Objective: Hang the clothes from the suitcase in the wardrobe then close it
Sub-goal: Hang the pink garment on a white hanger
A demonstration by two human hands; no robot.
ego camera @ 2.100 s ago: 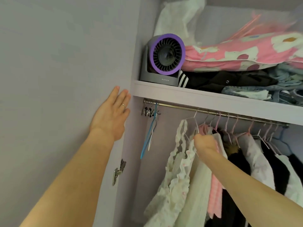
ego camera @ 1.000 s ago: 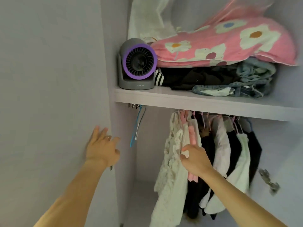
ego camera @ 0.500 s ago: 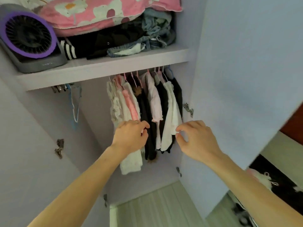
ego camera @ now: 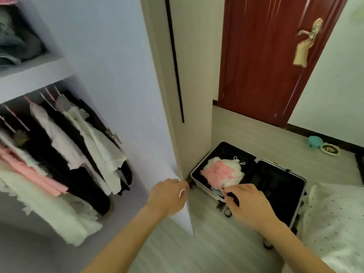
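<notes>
Bedroom floor, pale plank pattern, is running from the wardrobe at the left to the far wall

- Wardrobe: lilac, its door standing swung out; folded grey and blue items are lying on the shelf
- Hanging clothes: white, black and pink garments are hanging on hangers under the shelf, packed side by side
- Suitcase: black-lined, pale-framed, lying on the floor with both halves spread flat, just right of the wardrobe door's lower edge
- Clothes in the suitcase: a pink and white bundle is lying in the left half, just beyond the fingertips of both hands
- Left hand: hovering in front of the wardrobe door's edge, fingers loosely curled and holding nothing, a ring on one finger; whether it is touching the door cannot be told
- Right hand: hovering over the near rim of the suitcase, fingers loosely curled, gripping nothing, well short of contact with the bundle
- Red-brown door with a gold handle is standing beyond the suitcase
- White dotted fabric is lying at the right edge, beside the suitcase
- Teal item and a round dark dish are sitting on the floor by the far wall; both are blurred
</notes>
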